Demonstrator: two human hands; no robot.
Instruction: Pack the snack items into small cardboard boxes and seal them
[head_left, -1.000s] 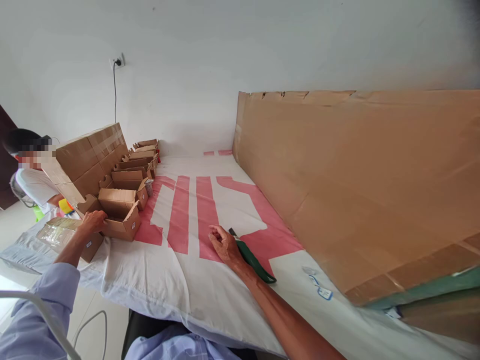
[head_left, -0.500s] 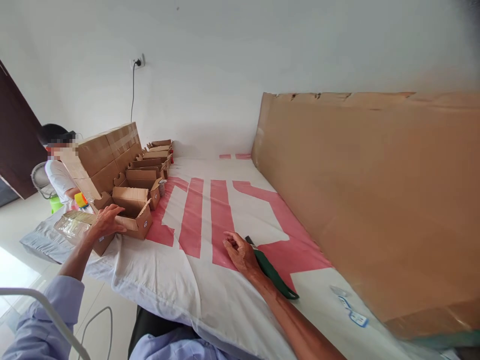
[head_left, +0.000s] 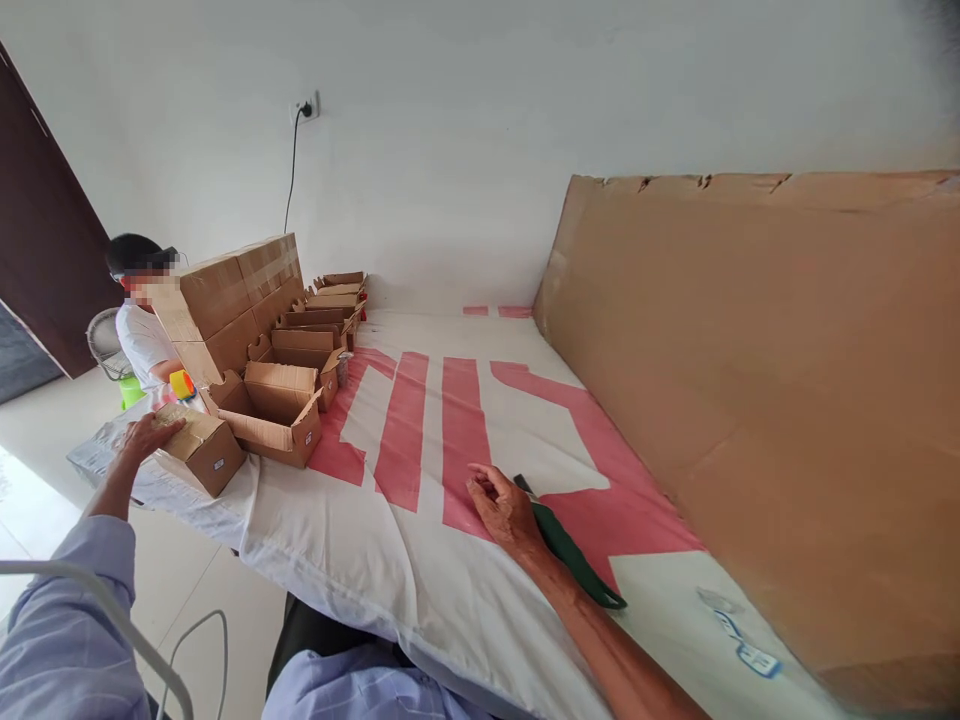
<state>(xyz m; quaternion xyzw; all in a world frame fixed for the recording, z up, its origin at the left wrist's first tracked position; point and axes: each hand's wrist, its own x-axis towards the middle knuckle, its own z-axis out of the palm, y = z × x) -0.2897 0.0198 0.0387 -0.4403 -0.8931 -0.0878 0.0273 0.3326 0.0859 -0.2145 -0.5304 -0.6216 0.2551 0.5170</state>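
Observation:
My left hand [head_left: 146,437] lies over the left edge of a closed, taped cardboard box [head_left: 210,460], its fingers stretched across the top. Just behind that box stands an open cardboard box [head_left: 276,432], its lid flaps raised. My right hand [head_left: 504,508] rests on the cloth with its fingers loosely curled and nothing visible in them. Close beside it, partly behind the wrist, lies a long, curved dark green object [head_left: 574,555] with a black end; its kind is not clear.
More open boxes [head_left: 306,350] run in a row toward the wall, beside stacked closed cartons [head_left: 225,298]. A yellow tape roll [head_left: 181,384] is near a seated person [head_left: 142,335]. A large cardboard sheet [head_left: 750,400] leans at the right. Blue-and-white tags [head_left: 757,660] lie on the tablecloth [head_left: 337,570].
My left hand has moved left from the edge of the open box onto the closed box. My right hand keeps its place by the green object. The view has shifted slightly left.

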